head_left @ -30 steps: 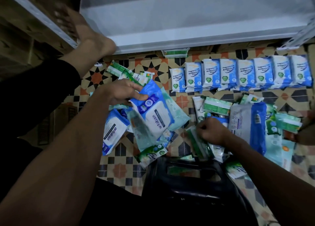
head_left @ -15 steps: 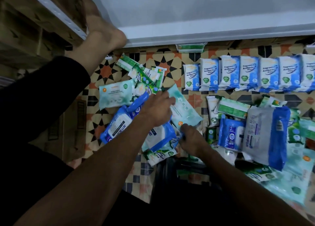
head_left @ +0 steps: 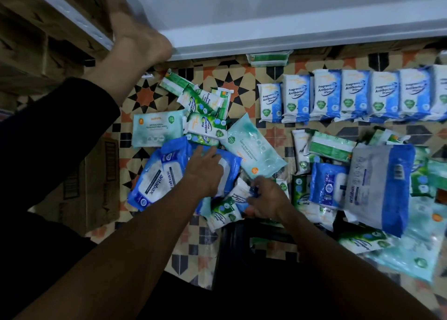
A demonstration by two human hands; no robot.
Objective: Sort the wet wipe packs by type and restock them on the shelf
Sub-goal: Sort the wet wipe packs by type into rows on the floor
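Wet wipe packs lie scattered on the patterned floor. My left hand (head_left: 205, 172) rests with its fingers spread on a big blue antabax pack (head_left: 229, 165), which overlaps a second antabax pack (head_left: 154, 177). My right hand (head_left: 268, 199) pinches a small blue-and-white antibacterial pack (head_left: 240, 191) just right of it. Pale teal packs (head_left: 254, 148) and green pine packs (head_left: 205, 124) lie beyond my hands. Several blue-and-white fragrance-free packs (head_left: 350, 95) stand in a row at the upper right. The white shelf (head_left: 290, 17) runs along the top.
A black basket (head_left: 254, 247) sits below my hands. To the right is a mixed heap with a large grey-and-blue antabax pack (head_left: 377, 186). A cardboard box (head_left: 96, 186) lies at the left. A bare foot (head_left: 137, 39) rests against the shelf's corner.
My left hand has lowered the blue antabax pack onto the left pile and now rests on it. My right hand moved left from the middle heap to the small pack.
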